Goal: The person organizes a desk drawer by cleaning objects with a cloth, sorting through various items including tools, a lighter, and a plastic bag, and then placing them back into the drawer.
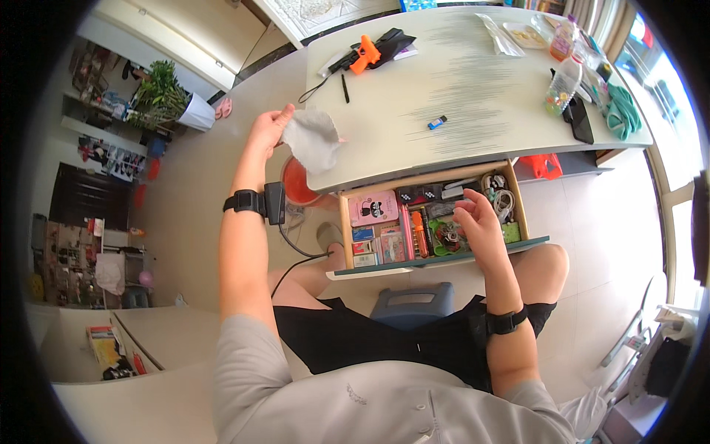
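My left hand [269, 133] grips a light grey cloth [313, 139] by its edge, and the cloth hangs at the table's left corner, above a red bin [298, 183]. Over the right part of the pulled-out drawer [345, 233] is my right hand [480, 225], fingers apart and holding nothing. Inside the drawer lie a pink tin with a cat picture [373, 209], black pixel-style glasses [420, 193], an orange pen-like tool [420, 233], green scissors-like handles [442, 248] and coiled white cables [503, 204]. My right hand hides some of the contents.
On the table [388, 150] lie an orange-and-black toy gun [366, 54], a black pen [345, 89], a small blue item [437, 122], a phone [579, 122], a clear bottle [563, 89] and a green cloth [622, 111]. A blue-grey stool [413, 308] stands below the drawer.
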The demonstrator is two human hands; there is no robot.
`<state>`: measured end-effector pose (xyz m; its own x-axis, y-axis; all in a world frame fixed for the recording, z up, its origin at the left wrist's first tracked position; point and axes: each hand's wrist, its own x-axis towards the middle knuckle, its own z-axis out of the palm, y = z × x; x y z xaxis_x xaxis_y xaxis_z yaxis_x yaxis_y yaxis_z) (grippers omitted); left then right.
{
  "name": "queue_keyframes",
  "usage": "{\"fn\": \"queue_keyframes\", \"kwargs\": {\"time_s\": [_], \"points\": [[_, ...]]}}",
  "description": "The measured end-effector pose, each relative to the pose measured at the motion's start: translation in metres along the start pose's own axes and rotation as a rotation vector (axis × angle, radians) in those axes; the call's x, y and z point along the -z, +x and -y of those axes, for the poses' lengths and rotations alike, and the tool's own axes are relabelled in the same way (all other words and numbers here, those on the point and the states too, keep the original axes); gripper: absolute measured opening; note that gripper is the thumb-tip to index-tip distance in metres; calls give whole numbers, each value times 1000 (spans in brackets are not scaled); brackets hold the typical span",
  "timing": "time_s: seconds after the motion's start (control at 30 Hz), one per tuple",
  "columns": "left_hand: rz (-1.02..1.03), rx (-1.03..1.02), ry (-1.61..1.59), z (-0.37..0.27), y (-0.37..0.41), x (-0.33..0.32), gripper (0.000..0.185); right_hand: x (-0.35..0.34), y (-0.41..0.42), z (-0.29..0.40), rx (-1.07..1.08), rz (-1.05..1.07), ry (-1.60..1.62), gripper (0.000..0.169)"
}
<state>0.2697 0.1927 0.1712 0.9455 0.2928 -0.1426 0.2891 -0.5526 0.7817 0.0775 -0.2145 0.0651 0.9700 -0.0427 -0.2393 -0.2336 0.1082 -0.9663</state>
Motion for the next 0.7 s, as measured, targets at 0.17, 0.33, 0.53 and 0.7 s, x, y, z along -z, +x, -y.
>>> {"fn": "queue_keyframes", "kwargs": {"time_s": [0.17, 0.33, 0.53, 0.7], "points": [[241, 44, 215, -16, 15, 14, 30, 5, 8, -2, 11, -1, 9, 49], [22, 10, 187, -33, 18, 33, 32, 7, 13, -2, 27, 28, 29, 48], [22, -159, 116, -26, 32, 31, 35, 3, 10, 2, 30, 33, 8, 48], [50, -60, 108, -23, -11, -98, 35, 5, 11, 1, 45, 1, 31, 49]]}}
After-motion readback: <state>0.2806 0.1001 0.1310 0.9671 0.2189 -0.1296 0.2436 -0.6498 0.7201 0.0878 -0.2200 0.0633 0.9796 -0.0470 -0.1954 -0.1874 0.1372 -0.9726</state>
